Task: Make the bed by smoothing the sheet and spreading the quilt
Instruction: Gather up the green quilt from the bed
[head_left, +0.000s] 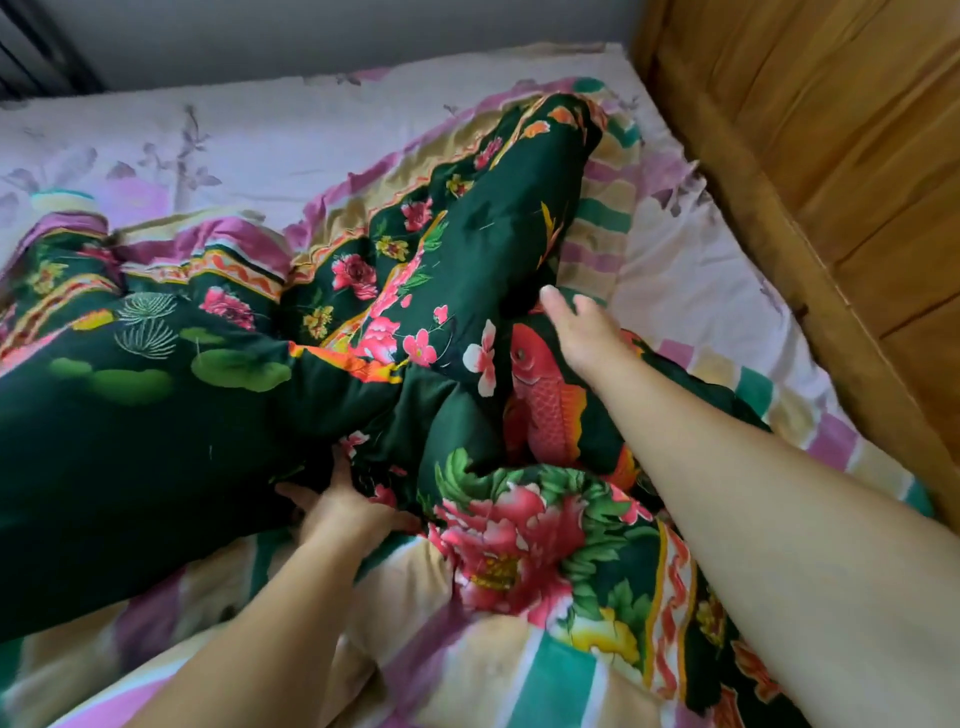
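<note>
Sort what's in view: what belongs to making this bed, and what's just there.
Part of the job: quilt, bunched up; sheet; left hand gripping a quilt fold; right hand reaching onto the quilt.

Just there: wooden headboard; wall.

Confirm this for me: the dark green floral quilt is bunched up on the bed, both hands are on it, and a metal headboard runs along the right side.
One detail is off. The head view shows the quilt bunched, left hand and right hand on it, but the headboard is wooden, not metal.

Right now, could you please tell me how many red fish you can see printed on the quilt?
1: a red fish on the dark green quilt, just left of the right hand. Folds may hide others.
</note>
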